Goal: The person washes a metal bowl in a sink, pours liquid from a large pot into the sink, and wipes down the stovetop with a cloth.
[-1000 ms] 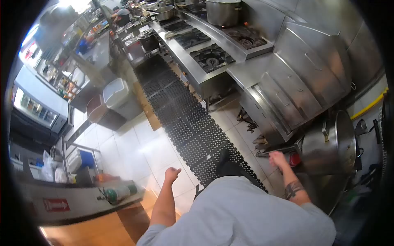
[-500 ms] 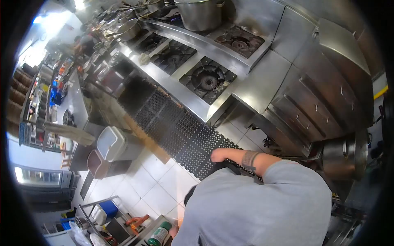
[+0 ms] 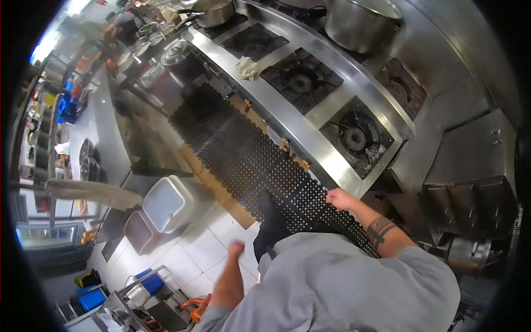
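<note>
My right hand (image 3: 341, 199) hangs over the black rubber mat, near the front edge of the steel stove (image 3: 326, 157). Its fingers are curled in, and I see nothing in them. Above the white tiled floor (image 3: 191, 246) is my left hand (image 3: 236, 249), also curled closed with nothing visible inside. To its left stand a white bin (image 3: 165, 205) and a brown bin (image 3: 138, 232). One dark shoe (image 3: 267, 200) rests on the rubber mat (image 3: 243, 149).
A large pot (image 3: 359, 27) stands on the rear burners, and a crumpled cloth (image 3: 246, 68) lies on the stove's front ledge. Steel drawers (image 3: 470, 210) are on the right. A counter (image 3: 108, 110) runs along the left. Farther back, a person (image 3: 123, 27) stands by the counter.
My left hand has come into full view on the left. The view has moved forward along the stove, and the green-labelled container at the bottom is out of sight.
</note>
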A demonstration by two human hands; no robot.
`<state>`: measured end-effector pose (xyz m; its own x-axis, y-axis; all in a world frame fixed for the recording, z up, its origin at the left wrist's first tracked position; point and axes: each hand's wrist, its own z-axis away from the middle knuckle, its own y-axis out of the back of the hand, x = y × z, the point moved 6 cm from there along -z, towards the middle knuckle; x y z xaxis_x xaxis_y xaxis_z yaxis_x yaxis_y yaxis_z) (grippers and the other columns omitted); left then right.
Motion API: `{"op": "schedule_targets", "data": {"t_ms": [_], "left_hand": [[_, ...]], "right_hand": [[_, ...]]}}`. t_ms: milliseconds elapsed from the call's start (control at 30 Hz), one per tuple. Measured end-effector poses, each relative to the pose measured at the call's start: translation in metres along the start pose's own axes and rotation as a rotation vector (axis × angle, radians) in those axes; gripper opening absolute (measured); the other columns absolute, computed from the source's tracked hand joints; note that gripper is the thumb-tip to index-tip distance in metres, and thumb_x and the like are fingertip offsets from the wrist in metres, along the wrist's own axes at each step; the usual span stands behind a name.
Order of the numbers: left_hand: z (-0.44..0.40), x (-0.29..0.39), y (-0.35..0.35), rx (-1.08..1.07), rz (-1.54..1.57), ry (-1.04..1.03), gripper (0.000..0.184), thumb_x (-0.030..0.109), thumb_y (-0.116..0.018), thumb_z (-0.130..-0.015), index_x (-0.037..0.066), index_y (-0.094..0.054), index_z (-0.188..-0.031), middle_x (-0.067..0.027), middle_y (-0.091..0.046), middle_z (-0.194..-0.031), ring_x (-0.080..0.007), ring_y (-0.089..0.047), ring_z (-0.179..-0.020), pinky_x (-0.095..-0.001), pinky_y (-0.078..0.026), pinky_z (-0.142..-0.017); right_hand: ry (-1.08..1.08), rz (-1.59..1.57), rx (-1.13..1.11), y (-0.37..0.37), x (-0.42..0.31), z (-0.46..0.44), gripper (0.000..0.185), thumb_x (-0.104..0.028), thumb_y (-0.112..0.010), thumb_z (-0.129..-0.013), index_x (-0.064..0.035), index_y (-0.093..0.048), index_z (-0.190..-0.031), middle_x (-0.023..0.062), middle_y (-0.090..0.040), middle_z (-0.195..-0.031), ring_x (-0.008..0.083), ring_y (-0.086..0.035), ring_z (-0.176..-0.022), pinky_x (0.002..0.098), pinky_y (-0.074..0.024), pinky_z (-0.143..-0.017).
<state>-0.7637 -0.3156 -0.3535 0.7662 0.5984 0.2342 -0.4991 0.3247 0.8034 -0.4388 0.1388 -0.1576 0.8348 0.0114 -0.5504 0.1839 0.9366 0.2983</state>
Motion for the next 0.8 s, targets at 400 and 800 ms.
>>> {"op": "schedule_targets", "data": {"t_ms": [400,800], "left_hand": [[-0.495,0.252,0.563,1.055,0.018,-0.533,0.037,0.013,-0.061,-0.083,0.003,-0.06,-0.119,-0.0234,-0.056,-0.13,-0.0448,-0.053,-0.118,-0.0495,-0.046,-0.096],[-0.208,0.454,0.411,-0.249,0.69,-0.719,0.021,0.015,-0.063,-0.083,-0.003,-0.064,-0.094,-0.0221,-0.066,-0.093,-0.0394,-0.065,-0.088,-0.0468,-0.052,-0.079]], "right_hand": [[-0.181,-0.09,0.192,-0.071,-0.065,0.065,0.037,-0.042,-0.057,-0.096,-0.0088,-0.071,-0.104,0.0161,-0.07,-0.101,0.0348,-0.066,-0.097,0.0418,-0.0515,-0.086],[0.269,-1.38,0.751,0.048,-0.145,0.027,0.057,-0.031,-0.054,-0.102,-0.0121,-0.033,-0.151,0.0096,-0.045,-0.144,0.0211,-0.054,-0.12,0.0387,-0.0457,-0.101]]}}
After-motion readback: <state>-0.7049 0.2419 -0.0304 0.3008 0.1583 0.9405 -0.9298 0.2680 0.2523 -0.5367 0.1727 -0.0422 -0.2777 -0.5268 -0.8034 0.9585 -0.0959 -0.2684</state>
